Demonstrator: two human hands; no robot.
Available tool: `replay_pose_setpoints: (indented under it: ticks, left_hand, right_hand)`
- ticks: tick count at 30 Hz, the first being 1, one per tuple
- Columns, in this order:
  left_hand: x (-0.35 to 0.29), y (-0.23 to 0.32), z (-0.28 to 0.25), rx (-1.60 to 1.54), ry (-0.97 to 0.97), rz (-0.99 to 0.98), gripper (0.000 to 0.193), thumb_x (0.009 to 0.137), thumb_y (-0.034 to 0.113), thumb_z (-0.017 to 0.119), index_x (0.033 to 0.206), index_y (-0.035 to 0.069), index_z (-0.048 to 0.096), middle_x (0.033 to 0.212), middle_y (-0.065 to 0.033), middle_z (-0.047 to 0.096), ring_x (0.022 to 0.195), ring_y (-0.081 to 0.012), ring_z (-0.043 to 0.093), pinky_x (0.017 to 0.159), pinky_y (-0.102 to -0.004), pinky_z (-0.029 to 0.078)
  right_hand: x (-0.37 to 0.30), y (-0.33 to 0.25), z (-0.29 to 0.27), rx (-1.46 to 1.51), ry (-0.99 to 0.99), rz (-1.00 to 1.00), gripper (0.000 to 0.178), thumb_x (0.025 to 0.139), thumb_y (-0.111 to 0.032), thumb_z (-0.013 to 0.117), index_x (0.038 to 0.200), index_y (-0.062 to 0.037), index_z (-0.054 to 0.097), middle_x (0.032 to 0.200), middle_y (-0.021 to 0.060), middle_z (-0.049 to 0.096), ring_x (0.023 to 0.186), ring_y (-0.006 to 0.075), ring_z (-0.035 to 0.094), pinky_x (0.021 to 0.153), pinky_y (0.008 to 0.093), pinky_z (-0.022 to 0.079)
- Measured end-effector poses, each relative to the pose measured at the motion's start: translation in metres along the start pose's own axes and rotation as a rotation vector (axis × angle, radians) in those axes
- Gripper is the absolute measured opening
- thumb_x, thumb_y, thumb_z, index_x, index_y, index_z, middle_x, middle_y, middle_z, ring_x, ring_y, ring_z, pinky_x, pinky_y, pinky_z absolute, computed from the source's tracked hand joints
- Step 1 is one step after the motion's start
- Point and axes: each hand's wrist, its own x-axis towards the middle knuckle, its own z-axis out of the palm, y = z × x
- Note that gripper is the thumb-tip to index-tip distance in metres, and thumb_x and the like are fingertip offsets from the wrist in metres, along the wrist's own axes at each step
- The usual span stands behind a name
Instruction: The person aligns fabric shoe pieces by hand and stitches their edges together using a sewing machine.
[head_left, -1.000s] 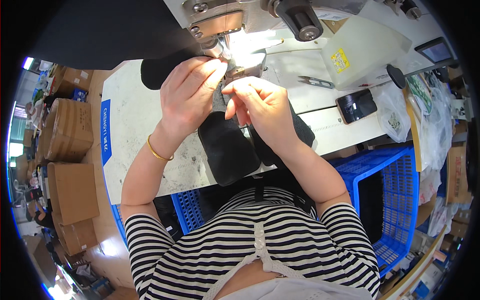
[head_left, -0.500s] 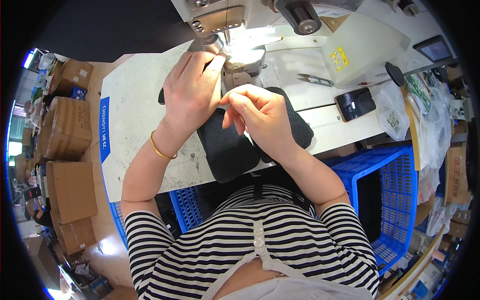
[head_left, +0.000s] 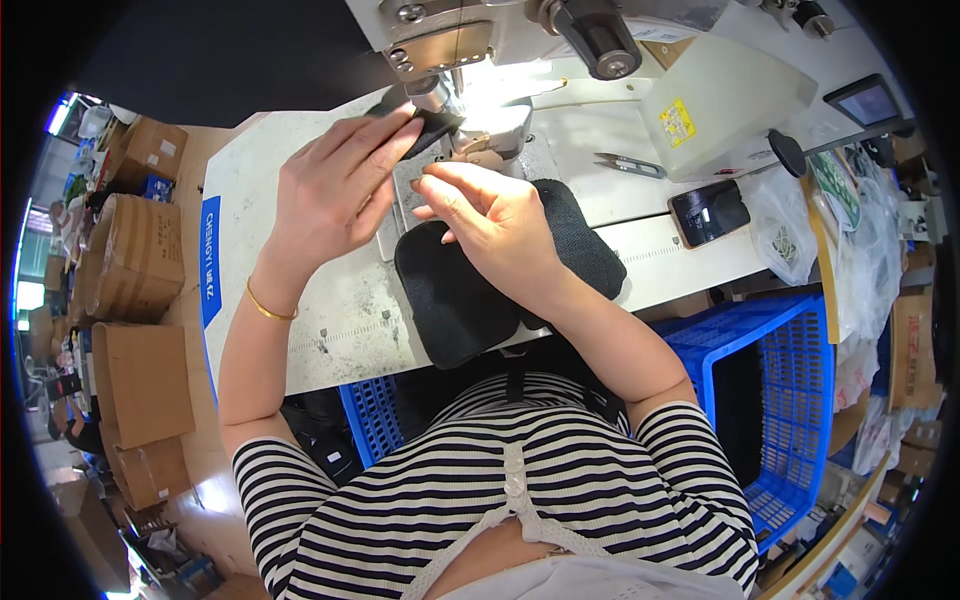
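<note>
Closest, along the lower edge: a black-and-white striped shirt [head_left: 430, 500]. Just beyond, side by side at the front of the pale worktable [head_left: 330, 345]: the left black pad [head_left: 450, 305], thick, softly rounded at the corners, fairly even in surface, reaching to the table's edge; and the right black pad [head_left: 588, 240], visibly coarser and mesh-like, partly covered by the right hand [head_left: 490, 220]. Right hand curled above the pads, thumb and forefinger narrowed almost together; anything pinched between: cannot tell. Farther, to the left: left hand [head_left: 335, 190], with a thin gold bangle [head_left: 268, 309] at the wrist, fingers stretched close together over a smaller black piece [head_left: 432, 128]. Matt, very dark, partly hidden beneath the fingers, just beside the brightly lit working end of the sewing machine [head_left: 430, 52]. Gripped or merely touched: cannot tell. Off to the right: a dark-screened phone [head_left: 710, 212], then metal snips [head_left: 632, 163]. Farthest, at left: brown cardboard boxes [head_left: 145, 260].
</note>
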Motion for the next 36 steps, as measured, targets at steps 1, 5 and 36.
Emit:
replay_pose_setpoints:
  ticks: [1, 5, 36]
  left_hand:
    - [0.002, 0.002, 0.002, 0.000, 0.001, -0.002, 0.058, 0.080, 0.018, 0.067, 0.136, 0.010, 0.054, 0.138, -0.0074, 0.055, 0.119, -0.0246, 0.057, 0.095, -0.0354, 0.052]
    - [0.000, -0.016, 0.018, 0.121, 0.061, 0.021, 0.056, 0.088, 0.035, 0.062, 0.134, 0.006, 0.054, 0.133, -0.0161, 0.057, 0.120, -0.0359, 0.056, 0.103, -0.0436, 0.046]
    - [0.020, 0.099, -0.022, 0.139, 0.227, 0.001, 0.039, 0.061, 0.002, 0.067, 0.099, -0.003, 0.070, 0.095, -0.0096, 0.066, 0.072, -0.0197, 0.062, 0.059, -0.0283, 0.051]
  right_hand:
    - [-0.001, 0.001, 0.001, -0.001, -0.002, 0.000, 0.030, 0.095, -0.022, 0.061, 0.103, 0.0064, 0.065, 0.077, 0.0117, 0.068, 0.067, 0.0139, 0.063, 0.064, 0.0289, 0.049]
    - [-0.004, -0.006, 0.006, 0.099, 0.024, 0.057, 0.030, 0.096, -0.023, 0.061, 0.106, 0.0048, 0.066, 0.080, 0.0098, 0.070, 0.070, 0.0113, 0.064, 0.062, 0.0266, 0.050]
    - [-0.033, -0.025, -0.007, 0.210, 0.053, 0.113, 0.025, 0.100, -0.014, 0.053, 0.109, 0.0028, 0.067, 0.074, 0.0006, 0.063, 0.064, 0.0042, 0.057, 0.056, 0.0221, 0.050]
